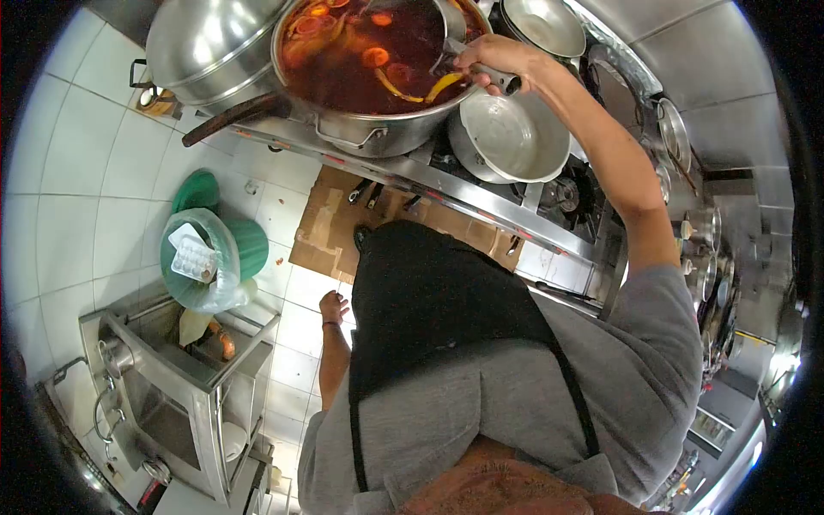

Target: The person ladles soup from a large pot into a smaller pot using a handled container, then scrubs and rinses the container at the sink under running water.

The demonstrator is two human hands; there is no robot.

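Note:
My right hand [498, 62] is closed around the grey handle of a metal saucepan [452, 19], which reaches over the rim into a large stockpot [369, 136]. Dark red broth [343, 73] fills that pot, with orange carrot slices and yellow strips floating in it. Part of the saucepan is cut off at the top of the view. Below my right hand stands a wide aluminium pot [512, 137] with a pale, wet-looking bottom. My left hand [333, 307] hangs low beside my black apron, fingers curled, with nothing visible in it.
A big domed steel pot [210, 51] stands left of the stockpot, and a dark brown handle [232, 118] juts past the stove's front edge. Flattened cardboard [322, 223] lies on the floor. A green lined bin [249, 249] and a steel sink unit [197, 378] stand at left.

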